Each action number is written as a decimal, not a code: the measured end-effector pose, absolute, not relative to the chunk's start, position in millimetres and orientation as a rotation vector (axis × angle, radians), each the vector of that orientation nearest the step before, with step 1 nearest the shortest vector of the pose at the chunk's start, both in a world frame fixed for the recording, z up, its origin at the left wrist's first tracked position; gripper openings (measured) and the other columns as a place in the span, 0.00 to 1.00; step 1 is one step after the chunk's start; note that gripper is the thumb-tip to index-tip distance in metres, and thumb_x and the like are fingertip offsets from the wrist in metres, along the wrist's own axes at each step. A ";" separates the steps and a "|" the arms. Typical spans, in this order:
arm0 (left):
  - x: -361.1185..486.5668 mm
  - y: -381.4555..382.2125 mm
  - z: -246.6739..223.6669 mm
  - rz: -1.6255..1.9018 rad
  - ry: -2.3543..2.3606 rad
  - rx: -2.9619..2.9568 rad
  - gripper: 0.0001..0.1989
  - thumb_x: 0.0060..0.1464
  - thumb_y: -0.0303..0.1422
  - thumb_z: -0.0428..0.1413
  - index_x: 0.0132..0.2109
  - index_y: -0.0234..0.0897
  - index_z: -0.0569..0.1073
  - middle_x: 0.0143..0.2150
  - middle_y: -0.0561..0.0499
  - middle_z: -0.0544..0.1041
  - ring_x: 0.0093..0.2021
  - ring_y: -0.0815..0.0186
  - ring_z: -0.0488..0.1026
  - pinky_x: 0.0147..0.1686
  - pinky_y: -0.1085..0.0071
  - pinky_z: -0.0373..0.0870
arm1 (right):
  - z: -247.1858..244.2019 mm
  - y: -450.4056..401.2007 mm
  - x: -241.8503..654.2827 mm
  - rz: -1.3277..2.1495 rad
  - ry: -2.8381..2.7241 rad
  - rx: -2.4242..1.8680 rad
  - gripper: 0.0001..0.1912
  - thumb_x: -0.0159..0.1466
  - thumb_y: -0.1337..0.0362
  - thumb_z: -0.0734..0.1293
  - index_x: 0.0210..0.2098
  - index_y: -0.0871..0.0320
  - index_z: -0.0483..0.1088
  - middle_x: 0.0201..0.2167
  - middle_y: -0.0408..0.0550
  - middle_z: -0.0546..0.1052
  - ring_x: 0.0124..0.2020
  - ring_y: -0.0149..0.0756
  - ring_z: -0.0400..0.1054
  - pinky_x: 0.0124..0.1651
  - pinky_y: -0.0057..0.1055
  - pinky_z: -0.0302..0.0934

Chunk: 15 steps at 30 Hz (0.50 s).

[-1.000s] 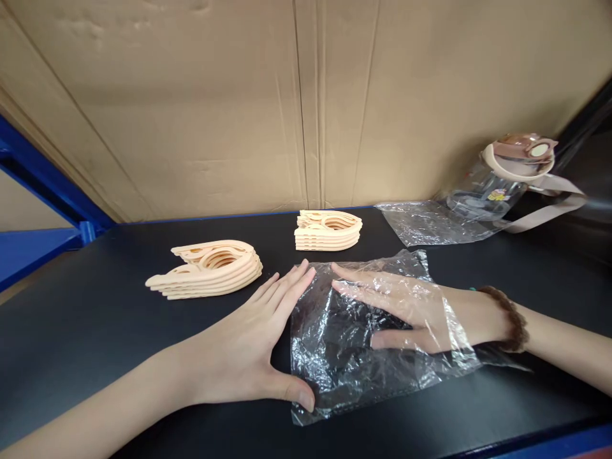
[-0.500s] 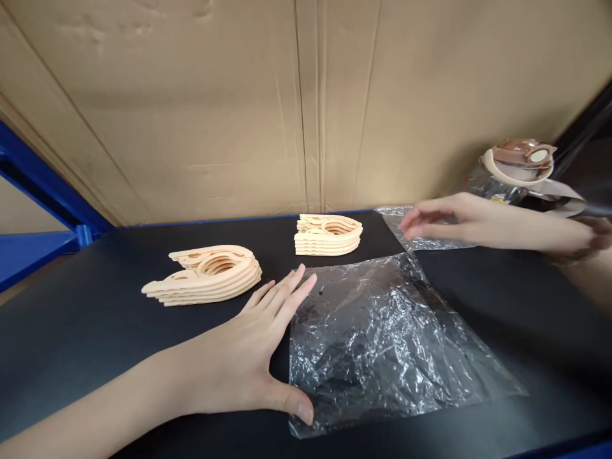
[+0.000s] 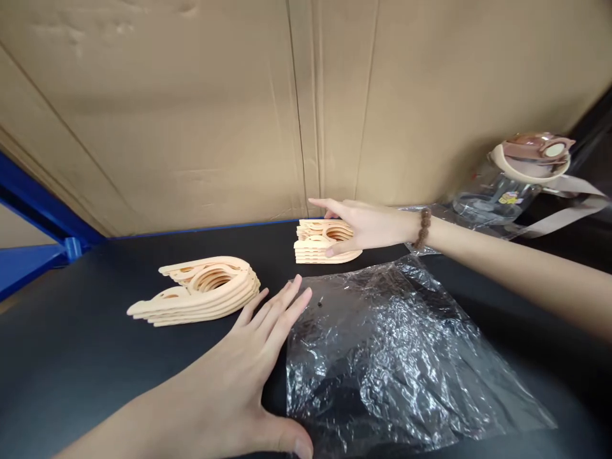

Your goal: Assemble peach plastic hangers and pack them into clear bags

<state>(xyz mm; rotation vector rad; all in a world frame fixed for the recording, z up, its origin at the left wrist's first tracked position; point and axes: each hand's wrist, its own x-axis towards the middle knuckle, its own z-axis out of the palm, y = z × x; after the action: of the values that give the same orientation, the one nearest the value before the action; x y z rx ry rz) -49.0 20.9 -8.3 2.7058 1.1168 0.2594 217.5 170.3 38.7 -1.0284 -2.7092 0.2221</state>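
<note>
A clear plastic bag [image 3: 382,357] lies flat on the black surface. My left hand [image 3: 248,363] is open, its spread fingertips and thumb at the bag's left edge. Left of those fingers sits a larger stack of cream folded hangers [image 3: 205,290]. My right hand [image 3: 366,226] reaches across to a smaller cream stack [image 3: 310,248] near the back, thumb along its front side and fingers over and behind it. That hand's fingers are apart around the stack; whether they grip it is not clear.
A clear bottle with a brown lid [image 3: 516,175] and a strap leans at the back right, beside another plastic bag [image 3: 433,210]. Cardboard [image 3: 215,115] stands behind the black surface [image 3: 62,357]. A blue metal frame [image 3: 38,197] is at the left.
My right hand has moved left from above the rear plastic bag to the smaller cream stack. My left hand stays by the front bag. The view has shifted slightly.
</note>
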 end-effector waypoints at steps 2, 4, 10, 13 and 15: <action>-47.8 19.0 -8.6 0.301 1.166 2.705 0.63 0.40 0.67 0.54 0.71 0.51 0.28 0.74 0.43 0.42 0.71 0.42 0.44 0.65 0.40 0.47 | 38.6 170.6 213.1 0.173 -2.706 -1.030 0.51 0.58 0.43 0.67 0.70 0.59 0.44 0.51 0.61 0.75 0.49 0.54 0.70 0.51 0.50 0.63; -48.6 20.1 -8.5 0.289 1.151 2.716 0.63 0.40 0.67 0.55 0.71 0.50 0.28 0.74 0.42 0.42 0.71 0.42 0.45 0.65 0.40 0.47 | 41.1 169.7 212.4 0.147 -2.679 -1.048 0.48 0.58 0.46 0.67 0.70 0.58 0.45 0.49 0.58 0.76 0.45 0.53 0.72 0.48 0.49 0.63; -55.8 28.8 -8.0 0.168 0.962 2.743 0.64 0.44 0.63 0.57 0.70 0.46 0.23 0.74 0.38 0.37 0.70 0.38 0.41 0.63 0.37 0.47 | 64.4 153.0 237.8 0.130 -2.564 -1.070 0.47 0.58 0.44 0.67 0.69 0.55 0.47 0.51 0.53 0.75 0.46 0.50 0.71 0.47 0.45 0.64; -53.8 25.6 -9.5 0.240 1.038 2.705 0.63 0.42 0.64 0.56 0.71 0.48 0.26 0.74 0.41 0.40 0.71 0.41 0.44 0.65 0.41 0.46 | 74.9 132.3 264.0 0.020 -2.584 -1.132 0.47 0.57 0.43 0.67 0.69 0.51 0.47 0.52 0.51 0.74 0.48 0.53 0.70 0.47 0.46 0.63; -51.3 22.1 -10.8 0.294 1.103 2.683 0.62 0.41 0.66 0.55 0.71 0.50 0.29 0.74 0.42 0.41 0.71 0.42 0.44 0.66 0.43 0.45 | 76.7 116.6 283.9 -0.050 -2.624 -1.226 0.49 0.55 0.43 0.69 0.69 0.47 0.45 0.53 0.50 0.74 0.47 0.55 0.70 0.45 0.47 0.64</action>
<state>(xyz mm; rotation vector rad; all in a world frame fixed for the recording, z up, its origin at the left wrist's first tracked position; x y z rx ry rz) -51.3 22.1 -10.8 2.6835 1.1031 0.2939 283.9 116.6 76.7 -1.2258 -2.6244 -0.0502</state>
